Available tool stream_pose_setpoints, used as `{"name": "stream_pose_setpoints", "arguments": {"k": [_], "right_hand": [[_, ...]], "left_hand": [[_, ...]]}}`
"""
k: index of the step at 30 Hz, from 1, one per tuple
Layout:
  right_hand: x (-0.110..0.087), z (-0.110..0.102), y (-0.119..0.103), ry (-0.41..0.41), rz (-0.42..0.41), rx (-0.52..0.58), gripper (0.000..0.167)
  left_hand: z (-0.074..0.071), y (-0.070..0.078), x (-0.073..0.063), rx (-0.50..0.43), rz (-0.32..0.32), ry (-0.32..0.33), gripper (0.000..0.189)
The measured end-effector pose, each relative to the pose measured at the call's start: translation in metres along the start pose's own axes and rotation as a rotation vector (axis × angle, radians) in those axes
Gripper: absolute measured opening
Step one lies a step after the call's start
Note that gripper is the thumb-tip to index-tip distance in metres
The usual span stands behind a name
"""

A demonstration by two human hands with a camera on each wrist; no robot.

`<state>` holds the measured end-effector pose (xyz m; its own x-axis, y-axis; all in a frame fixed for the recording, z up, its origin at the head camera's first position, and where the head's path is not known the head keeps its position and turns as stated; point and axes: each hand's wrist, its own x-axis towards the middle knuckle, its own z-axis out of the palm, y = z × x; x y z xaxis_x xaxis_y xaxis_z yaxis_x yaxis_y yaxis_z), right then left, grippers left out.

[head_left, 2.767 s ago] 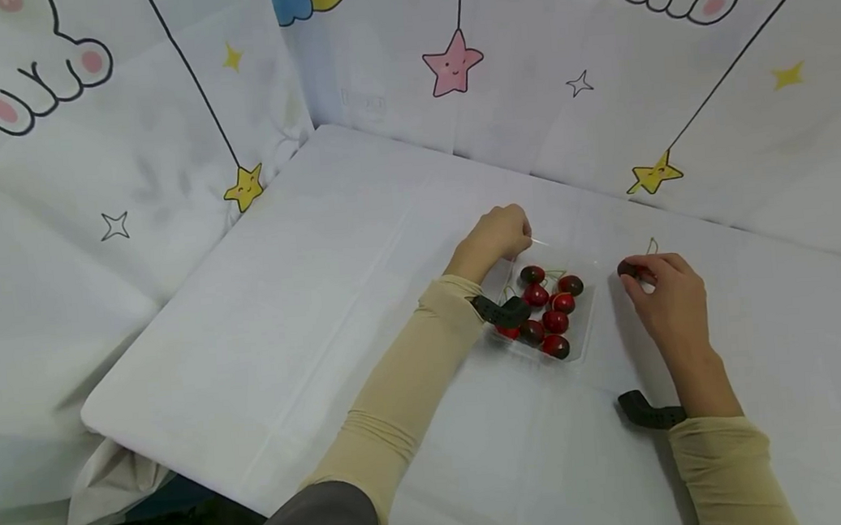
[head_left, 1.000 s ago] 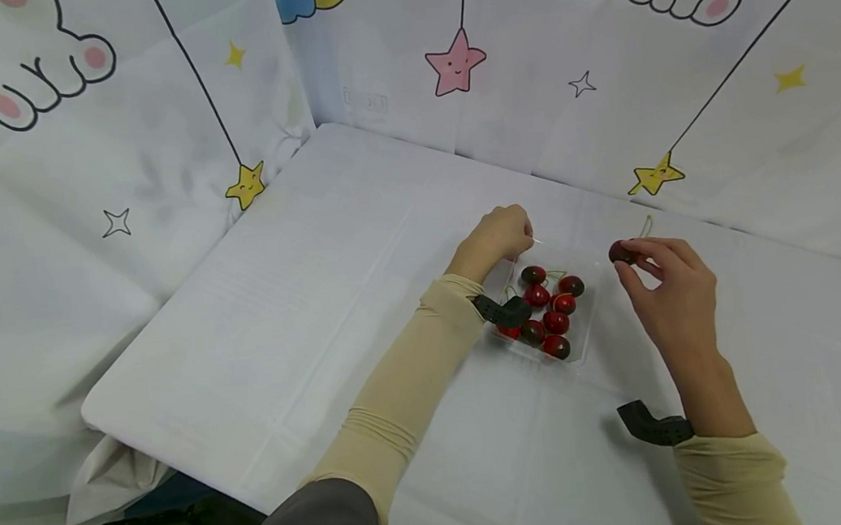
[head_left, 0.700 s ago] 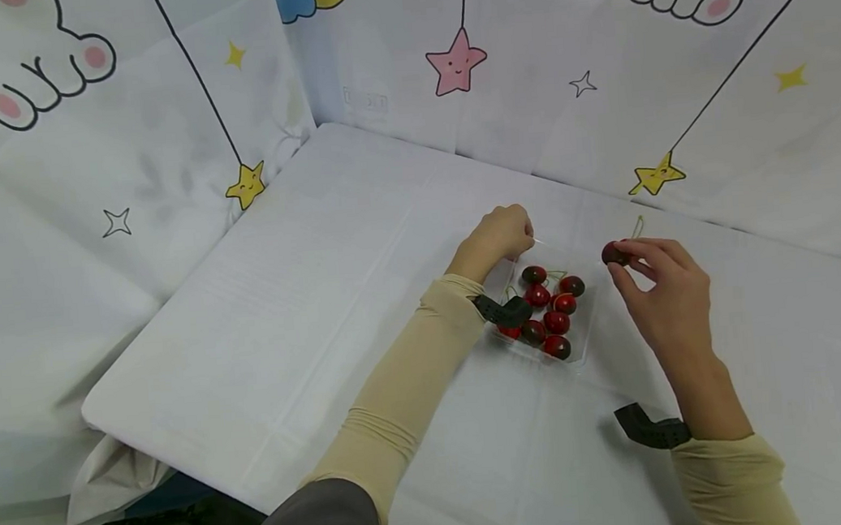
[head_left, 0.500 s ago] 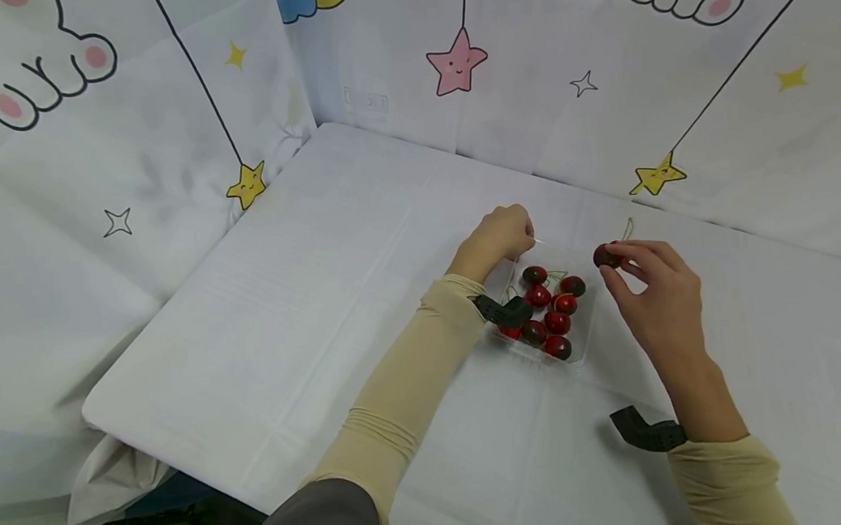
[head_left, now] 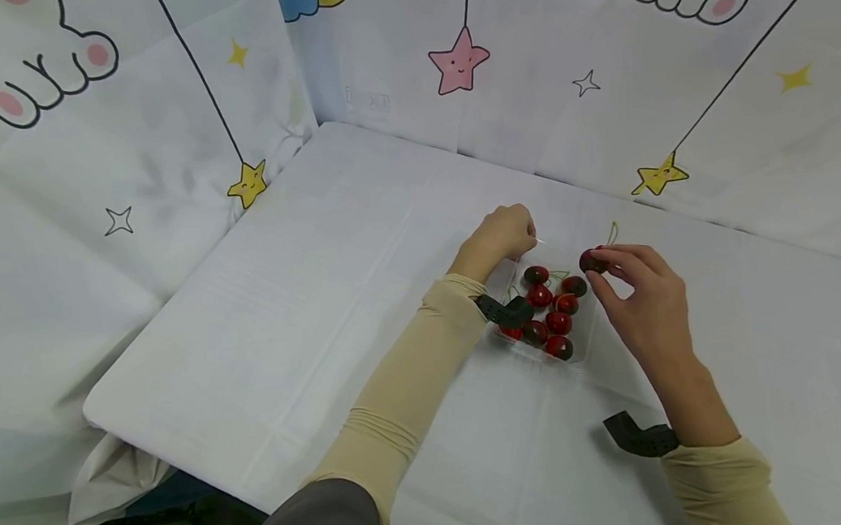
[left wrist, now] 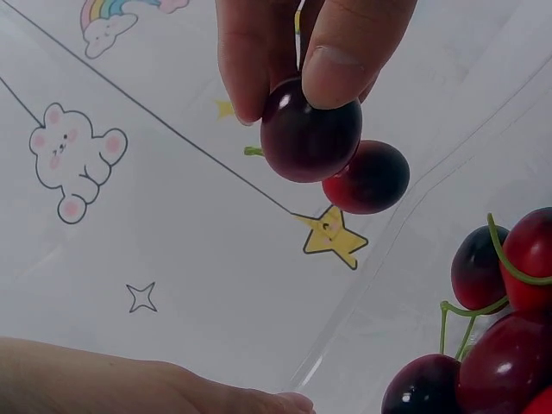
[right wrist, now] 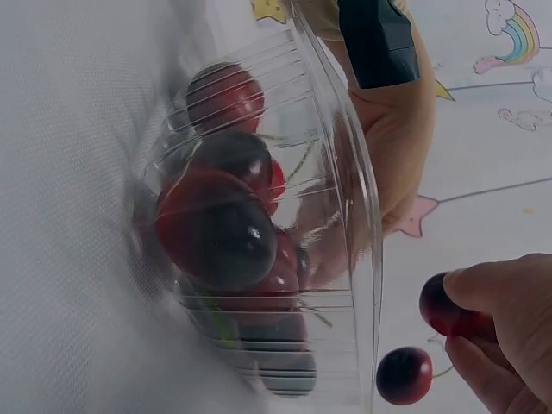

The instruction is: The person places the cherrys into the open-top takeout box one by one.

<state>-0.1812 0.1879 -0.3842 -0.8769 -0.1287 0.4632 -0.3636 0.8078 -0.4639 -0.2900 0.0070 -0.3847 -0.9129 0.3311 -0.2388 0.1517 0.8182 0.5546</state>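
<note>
My right hand (head_left: 646,299) pinches a dark red cherry (head_left: 590,262) between thumb and fingers, just above the right edge of a clear plastic box (head_left: 579,355). A green stem rises behind the fingers. In the left wrist view a second cherry (left wrist: 379,177) hangs beside the pinched cherry (left wrist: 309,138). Several red and dark cherries (head_left: 558,323) with stems lie in the box. At the box's far left corner, my left hand (head_left: 501,234) grips the rim with curled fingers; its fingertips are mostly hidden. The right wrist view shows the box's ridged wall (right wrist: 366,224) from the side.
The box stands on a white-covered table (head_left: 284,304). A white cloth printed with stars and animals (head_left: 523,60) hangs along the table's back and left. Each wrist wears a black camera mount (head_left: 641,436); the left one overhangs part of the box.
My right hand has lifted the cherry pair from right of the box and carried it left to the box's edge. The left hand has stayed at the rim.
</note>
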Motion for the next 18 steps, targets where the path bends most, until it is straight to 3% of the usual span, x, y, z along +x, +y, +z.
{"name": "stream_pose_setpoints", "arguments": {"k": [18], "right_hand": [[-0.004, 0.011, -0.001, -0.016, -0.072, 0.0, 0.032]], "left_hand": [[-0.002, 0.0, -0.002, 0.003, 0.003, -0.006, 0.021]]}}
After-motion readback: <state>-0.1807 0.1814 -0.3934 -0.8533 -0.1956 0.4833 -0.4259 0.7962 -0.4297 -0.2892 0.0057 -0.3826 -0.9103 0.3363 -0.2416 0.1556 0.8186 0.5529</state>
